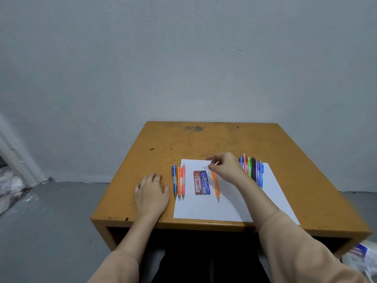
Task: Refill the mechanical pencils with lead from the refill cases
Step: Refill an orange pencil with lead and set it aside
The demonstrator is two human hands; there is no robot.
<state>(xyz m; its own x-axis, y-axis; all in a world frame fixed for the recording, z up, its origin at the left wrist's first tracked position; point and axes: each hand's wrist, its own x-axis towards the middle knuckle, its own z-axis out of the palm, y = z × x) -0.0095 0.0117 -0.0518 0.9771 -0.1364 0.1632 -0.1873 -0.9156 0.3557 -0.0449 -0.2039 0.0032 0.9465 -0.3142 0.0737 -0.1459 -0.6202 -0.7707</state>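
Observation:
A red refill case (pixel 196 182) and a blue refill case (pixel 205 182) lie side by side on a white sheet of paper (pixel 224 209). Just right of them an orange mechanical pencil (pixel 215 186) lies tip toward me. My right hand (pixel 226 166) hovers over its upper end and pinches a small pale piece, apparently the pencil's cap or eraser. Three pencils, blue (pixel 174 181), orange (pixel 179 181) and pink (pixel 183 180), lie at the paper's left edge. My left hand (pixel 152 190) rests flat on the table beside them.
A row of several coloured pencils (pixel 252 169) lies at the paper's upper right, partly behind my right wrist. The worn orange-brown table (pixel 204 139) stands against a grey wall. A plastic bag (pixel 363 258) lies on the floor at the lower right.

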